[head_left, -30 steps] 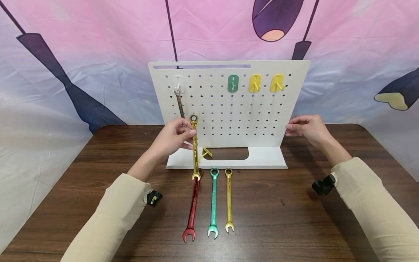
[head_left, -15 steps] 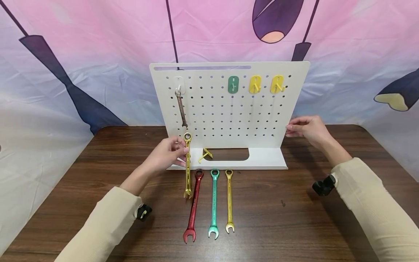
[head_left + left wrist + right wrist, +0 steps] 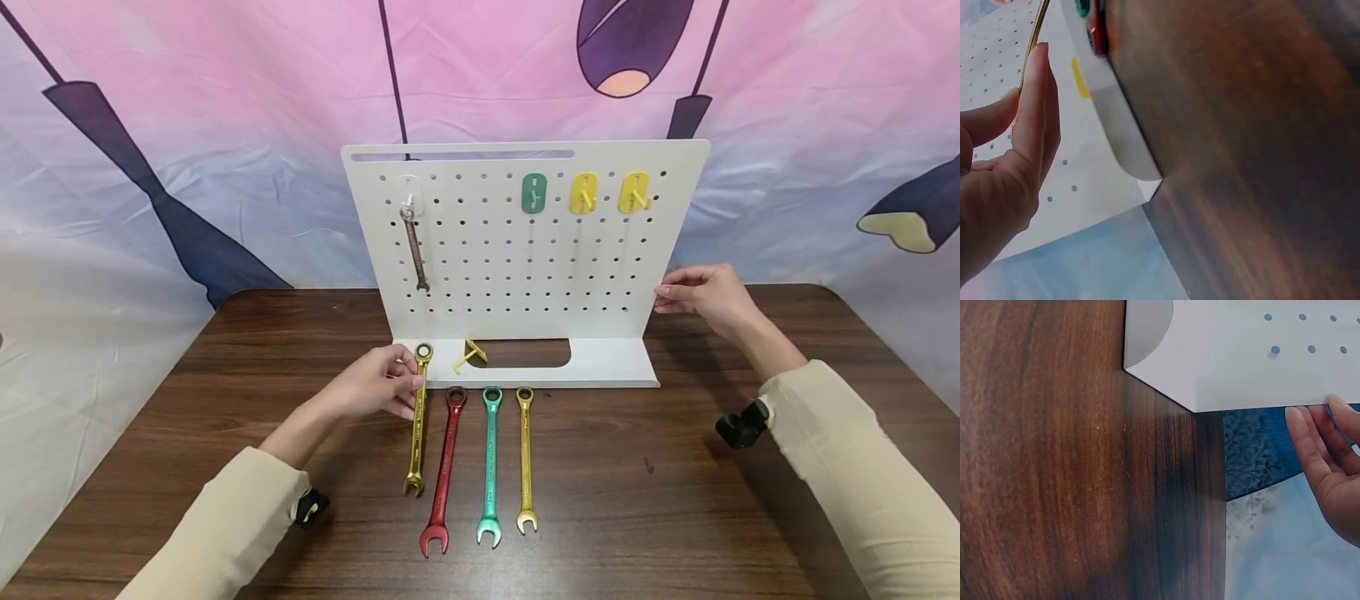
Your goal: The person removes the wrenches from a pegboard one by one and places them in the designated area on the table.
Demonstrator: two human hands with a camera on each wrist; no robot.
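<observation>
My left hand (image 3: 378, 383) pinches a shiny gold combination wrench (image 3: 419, 435) near its ring end, the open jaw pointing down toward me. It is at the left of a row on the table: a red wrench (image 3: 446, 467), a green wrench (image 3: 491, 458) and a second gold wrench (image 3: 525, 454). Behind them stands a white pegboard (image 3: 517, 258), its right edge pinched by my right hand (image 3: 708, 296). In the right wrist view the thumb (image 3: 1341, 407) lies at that edge. A small dark silver wrench (image 3: 416, 250) hangs from the board's white hook (image 3: 409, 193).
Further along the board's top are a green hook (image 3: 533, 193) and two yellow hooks, one (image 3: 584, 193) beside the other (image 3: 634, 193). A loose yellow hook (image 3: 472, 355) lies on the board's base (image 3: 607, 367). All stand on a dark wooden table (image 3: 637, 517) before a printed cloth (image 3: 480, 75).
My left hand has brought the gold wrench down and left, from in front of the pegboard to beside the red wrench. The right hand stays at the board's edge.
</observation>
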